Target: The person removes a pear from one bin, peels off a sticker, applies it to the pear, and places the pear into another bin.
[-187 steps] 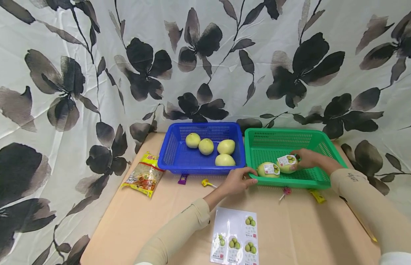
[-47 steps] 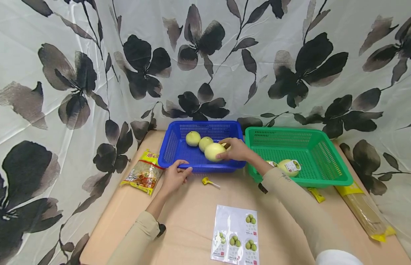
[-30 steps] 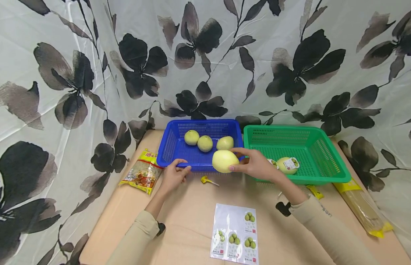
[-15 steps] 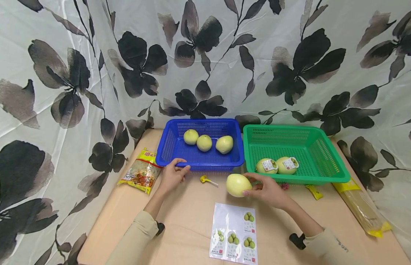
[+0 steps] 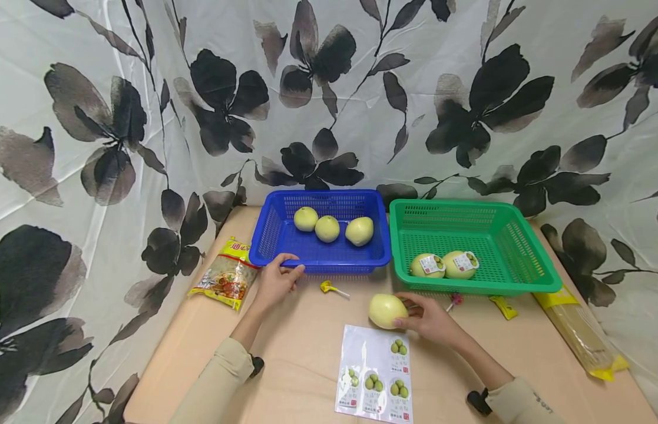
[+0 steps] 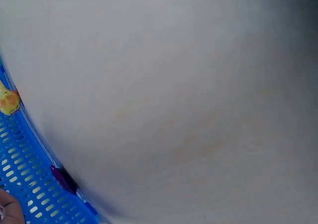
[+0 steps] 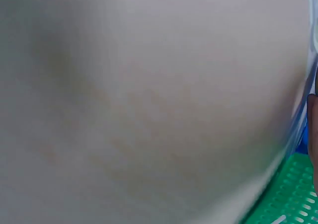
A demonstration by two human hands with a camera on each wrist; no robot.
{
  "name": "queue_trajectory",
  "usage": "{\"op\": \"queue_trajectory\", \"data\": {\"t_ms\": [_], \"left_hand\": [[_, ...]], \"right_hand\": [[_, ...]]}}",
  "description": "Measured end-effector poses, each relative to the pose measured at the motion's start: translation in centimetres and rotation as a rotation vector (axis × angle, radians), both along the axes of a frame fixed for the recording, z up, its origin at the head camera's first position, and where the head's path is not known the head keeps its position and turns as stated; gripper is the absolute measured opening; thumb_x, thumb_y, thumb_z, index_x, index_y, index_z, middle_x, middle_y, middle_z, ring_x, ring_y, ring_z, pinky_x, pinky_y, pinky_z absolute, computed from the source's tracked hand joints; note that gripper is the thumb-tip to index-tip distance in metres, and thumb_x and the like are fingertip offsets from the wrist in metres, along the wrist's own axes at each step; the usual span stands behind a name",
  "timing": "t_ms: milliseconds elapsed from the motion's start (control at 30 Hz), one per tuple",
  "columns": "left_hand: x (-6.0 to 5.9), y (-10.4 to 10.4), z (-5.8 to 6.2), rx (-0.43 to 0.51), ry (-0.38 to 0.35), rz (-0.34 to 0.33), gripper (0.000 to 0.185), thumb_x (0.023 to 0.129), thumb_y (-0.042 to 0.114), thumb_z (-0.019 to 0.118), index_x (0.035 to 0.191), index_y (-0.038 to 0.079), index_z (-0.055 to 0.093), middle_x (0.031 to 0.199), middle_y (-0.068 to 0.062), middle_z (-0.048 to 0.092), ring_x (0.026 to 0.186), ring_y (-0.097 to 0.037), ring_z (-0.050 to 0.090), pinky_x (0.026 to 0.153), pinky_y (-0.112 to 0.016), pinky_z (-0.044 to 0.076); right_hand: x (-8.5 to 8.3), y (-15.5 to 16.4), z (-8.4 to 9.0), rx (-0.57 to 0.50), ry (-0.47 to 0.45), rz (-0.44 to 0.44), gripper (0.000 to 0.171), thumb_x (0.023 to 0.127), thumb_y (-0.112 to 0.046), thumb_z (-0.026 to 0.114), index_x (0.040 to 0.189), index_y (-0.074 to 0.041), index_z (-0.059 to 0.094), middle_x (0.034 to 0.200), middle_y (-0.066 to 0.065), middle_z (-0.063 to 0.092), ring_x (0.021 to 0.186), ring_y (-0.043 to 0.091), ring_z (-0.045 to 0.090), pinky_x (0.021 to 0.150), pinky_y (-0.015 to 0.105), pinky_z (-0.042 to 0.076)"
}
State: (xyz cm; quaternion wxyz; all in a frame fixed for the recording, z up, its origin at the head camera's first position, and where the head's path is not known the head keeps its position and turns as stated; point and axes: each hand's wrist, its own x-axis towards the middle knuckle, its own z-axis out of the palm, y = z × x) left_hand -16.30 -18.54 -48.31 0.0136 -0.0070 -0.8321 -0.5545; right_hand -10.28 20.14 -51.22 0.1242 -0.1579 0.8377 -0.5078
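In the head view my right hand point(image 5: 429, 318) holds a pale yellow-green pear point(image 5: 387, 311) low over the table, just above the sticker sheet point(image 5: 373, 374). My left hand point(image 5: 277, 281) grips the front rim of the blue basket point(image 5: 339, 261), fingers over the edge and thumb in front. Inside that basket lie three bare pears point(image 5: 327, 229). The green basket point(image 5: 498, 282) to its right has two pears point(image 5: 461, 265) with labels stuck on them. In the left wrist view, a bit of the left hand point(image 6: 11, 209) shows against the blue mesh.
A yellow lollipop point(image 5: 334, 289) lies in front of the blue basket. By the green basket are a pink lollipop point(image 5: 455, 301), a yellow wrapped sweet point(image 5: 503, 307) and a noodle packet point(image 5: 580, 333). A food bag point(image 5: 226, 275) sits at left; a floral curtain point(image 5: 329, 118) hangs behind.
My left hand moved from the green basket's rim to the blue one's. The right hand let go of a labelled pear, lifted a bare one from the blue basket and brought it forward and down.
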Motion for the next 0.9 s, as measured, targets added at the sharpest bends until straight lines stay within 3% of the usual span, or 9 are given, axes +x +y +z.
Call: {"op": "queue_trajectory", "data": {"t_ms": [133,267,433,567,600,700,800,833,900], "left_hand": [[0.1,0.0,0.1,0.003,-0.001,0.001,0.027,0.098,0.017,0.074,0.121,0.006,0.064,0.083,-0.029,0.072,0.062,-0.044,0.067,0.048,-0.026,0.048],[0.1,-0.1,0.1,0.011,0.001,0.002,0.027,0.098,0.017,0.074,0.122,0.007,0.064,0.085,-0.030,0.073,0.057,-0.036,0.066,0.049,-0.027,0.049],[0.1,0.2,0.0,-0.001,-0.016,-0.002,0.033,0.100,0.019,0.072,0.128,0.005,0.060,0.088,-0.029,0.074,0.057,-0.029,0.065,0.050,-0.026,0.049],[0.4,1.0,0.1,-0.055,0.008,0.038,0.046,0.102,0.023,0.068,0.140,0.007,0.048,0.075,-0.015,0.075,0.052,-0.014,0.060,0.053,-0.029,0.048],[0.6,1.3,0.3,-0.071,0.030,0.059,0.047,0.103,0.024,0.067,0.142,0.007,0.046,0.070,-0.009,0.072,0.051,-0.011,0.058,0.060,-0.029,0.049],[1.4,2.3,0.8,-0.100,0.116,0.106,0.044,0.102,0.022,0.067,0.139,0.009,0.046,0.058,0.004,0.056,0.048,-0.007,0.049,0.059,-0.034,0.044],[2.1,3.4,1.2,-0.131,0.188,0.030,0.029,0.101,0.017,0.067,0.127,0.007,0.058,0.060,0.005,0.051,0.050,-0.007,0.046,0.056,-0.028,0.042],[2.3,3.8,1.4,-0.151,0.193,-0.031,0.023,0.101,0.016,0.068,0.121,0.008,0.062,0.064,0.004,0.054,0.053,-0.007,0.047,0.051,-0.027,0.039],[2.5,4.7,1.5,-0.215,0.183,-0.197,0.015,0.099,0.014,0.069,0.113,0.007,0.068,0.074,0.002,0.063,0.063,-0.009,0.054,0.057,-0.022,0.044]], "right_hand": [[0.1,0.2,-0.4,-0.008,-0.024,0.013,0.069,0.090,-0.026,0.083,0.145,0.003,0.053,0.130,0.022,0.067,0.109,0.026,0.069,0.088,0.024,0.058],[0.1,0.3,-0.4,-0.005,-0.039,0.020,0.070,0.091,-0.028,0.081,0.147,0.001,0.052,0.134,0.022,0.065,0.114,0.029,0.069,0.091,0.024,0.057],[0.2,0.2,-0.1,0.019,-0.038,0.022,0.068,0.094,-0.029,0.079,0.149,0.001,0.050,0.139,0.023,0.063,0.122,0.036,0.066,0.099,0.038,0.057],[0.1,0.2,0.2,0.065,-0.037,0.011,0.070,0.095,-0.032,0.077,0.150,0.000,0.049,0.138,0.022,0.064,0.121,0.034,0.067,0.099,0.043,0.056],[0.0,0.2,0.2,0.070,-0.036,0.010,0.070,0.095,-0.033,0.077,0.150,0.000,0.049,0.137,0.022,0.064,0.120,0.033,0.067,0.099,0.042,0.056],[0.0,0.2,0.3,0.072,-0.033,0.012,0.071,0.095,-0.034,0.077,0.151,0.000,0.048,0.136,0.022,0.064,0.118,0.032,0.068,0.097,0.039,0.056],[0.0,0.2,0.4,0.064,-0.035,0.011,0.071,0.095,-0.033,0.077,0.151,0.000,0.048,0.139,0.023,0.062,0.119,0.033,0.067,0.098,0.041,0.057],[0.0,0.3,0.4,0.061,-0.036,0.008,0.070,0.095,-0.033,0.077,0.151,0.000,0.048,0.141,0.024,0.061,0.120,0.035,0.067,0.098,0.043,0.057],[0.2,0.4,0.5,0.060,-0.033,0.001,0.070,0.095,-0.032,0.076,0.150,0.000,0.048,0.145,0.025,0.058,0.122,0.037,0.065,0.100,0.046,0.057]]}}
